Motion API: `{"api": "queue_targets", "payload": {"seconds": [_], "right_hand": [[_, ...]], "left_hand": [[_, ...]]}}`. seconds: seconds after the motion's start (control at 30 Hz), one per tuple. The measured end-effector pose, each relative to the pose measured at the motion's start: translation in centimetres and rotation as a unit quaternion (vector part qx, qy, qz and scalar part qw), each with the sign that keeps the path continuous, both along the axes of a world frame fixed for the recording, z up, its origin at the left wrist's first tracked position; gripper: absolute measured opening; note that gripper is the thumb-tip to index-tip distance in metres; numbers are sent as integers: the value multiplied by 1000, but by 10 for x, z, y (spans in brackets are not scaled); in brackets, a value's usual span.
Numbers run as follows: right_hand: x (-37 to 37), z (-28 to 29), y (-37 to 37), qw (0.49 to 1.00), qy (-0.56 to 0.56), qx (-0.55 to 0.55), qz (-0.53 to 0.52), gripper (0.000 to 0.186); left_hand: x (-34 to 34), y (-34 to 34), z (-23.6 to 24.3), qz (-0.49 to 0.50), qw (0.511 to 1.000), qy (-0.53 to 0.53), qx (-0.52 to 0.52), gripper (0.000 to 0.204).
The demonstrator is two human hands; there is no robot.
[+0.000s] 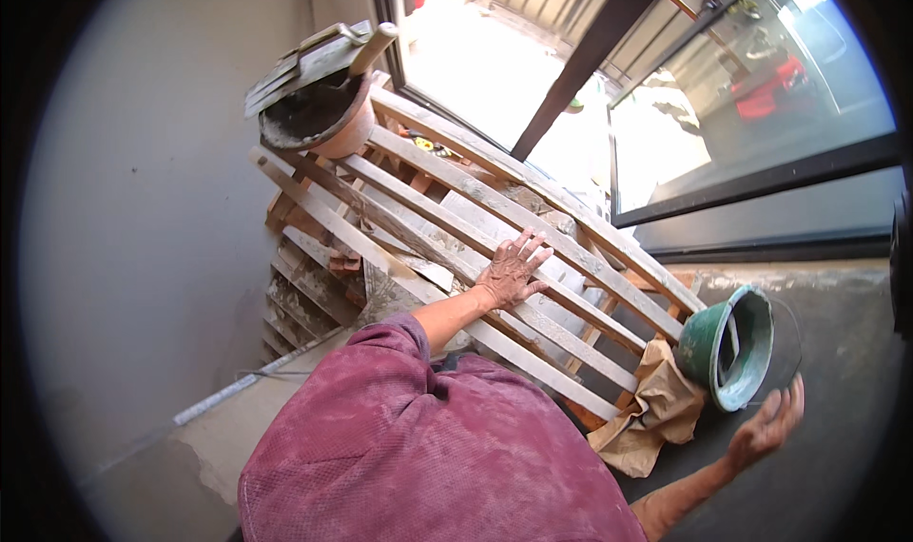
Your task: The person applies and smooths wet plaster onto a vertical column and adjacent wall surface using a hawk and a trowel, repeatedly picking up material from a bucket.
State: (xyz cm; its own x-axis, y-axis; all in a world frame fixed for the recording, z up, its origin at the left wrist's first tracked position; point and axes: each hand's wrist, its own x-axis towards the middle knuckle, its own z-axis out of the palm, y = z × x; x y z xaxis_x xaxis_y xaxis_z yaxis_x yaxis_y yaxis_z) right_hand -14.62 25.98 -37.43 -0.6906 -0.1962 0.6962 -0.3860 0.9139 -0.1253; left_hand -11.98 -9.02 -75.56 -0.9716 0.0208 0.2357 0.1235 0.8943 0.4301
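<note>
My left hand (514,273) lies flat with fingers spread on the pale slats of a wooden slatted platform (442,221). To the lower right, my right hand (768,423) hangs in the air with its fingers stretched out, beside a green bucket (701,344). The bucket is tipped, its mouth turned to the right, and some flat object shows inside it. Its thin wire handle (801,338) arcs close to my right fingertips; whether they touch it I cannot tell. Crumpled brown paper (656,414) sits by the platform's near right end, against the bucket.
A brownish bucket (344,135) at the platform's far left end carries a flat plastering float (304,67) and a wooden-handled tool (373,49). Mortar-smeared steps (309,285) lie below. A grey wall (143,209) rises at left, a dark-framed glass door (751,105) at right.
</note>
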Motion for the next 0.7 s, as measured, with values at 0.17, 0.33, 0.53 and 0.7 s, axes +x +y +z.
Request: {"api": "queue_targets", "payload": {"seconds": [0.17, 0.33, 0.53, 0.7], "right_hand": [[-95, -7, -196, 847, -310, 177, 395, 34], [-115, -50, -361, 710, -222, 281, 606, 31], [-165, -97, -583, 725, 107, 214, 646, 39], [-161, -119, -679, 786, 78, 398, 467, 39]], "left_hand": [[21, -7, 15, 57, 978, 99, 173, 56], [133, -22, 58, 109, 911, -96, 386, 47], [296, 5, 93, 273, 787, -129, 538, 42], [428, 85, 68, 513, 583, -48, 629, 33]]}}
